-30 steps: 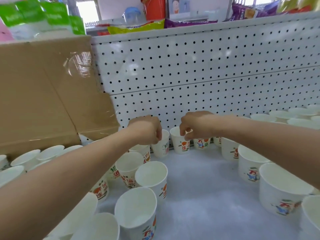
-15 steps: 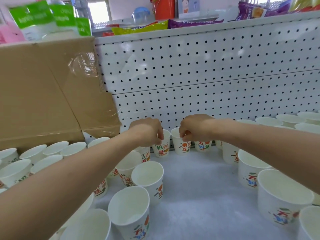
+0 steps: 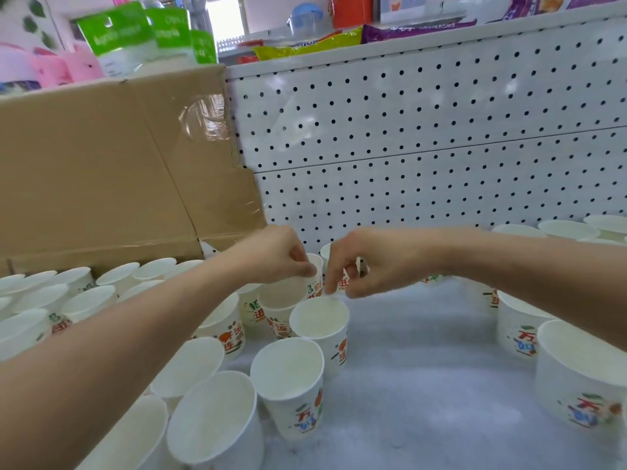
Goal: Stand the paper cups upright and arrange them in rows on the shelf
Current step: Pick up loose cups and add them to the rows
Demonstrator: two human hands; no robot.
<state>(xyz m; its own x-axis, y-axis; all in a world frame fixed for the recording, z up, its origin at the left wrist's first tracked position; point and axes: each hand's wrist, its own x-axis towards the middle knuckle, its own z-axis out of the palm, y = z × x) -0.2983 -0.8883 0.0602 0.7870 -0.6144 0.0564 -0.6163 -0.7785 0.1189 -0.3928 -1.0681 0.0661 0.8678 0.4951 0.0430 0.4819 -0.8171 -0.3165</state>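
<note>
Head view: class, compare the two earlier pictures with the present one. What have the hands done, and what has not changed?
The right hand has drifted left and nearer, seemingly off the back-row cup; its fingertips now reach the rim of a nearer cup. The left hand still pinches the rim of the left cup. The other cups and cardboard box have not moved.

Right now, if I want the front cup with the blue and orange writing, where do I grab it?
Pinch the front cup by its open rim, coming from above and the right. It stands upright, mouth up. Other cups crowd its left, while bare shelf lies on its right, so that side looks easiest.
</note>
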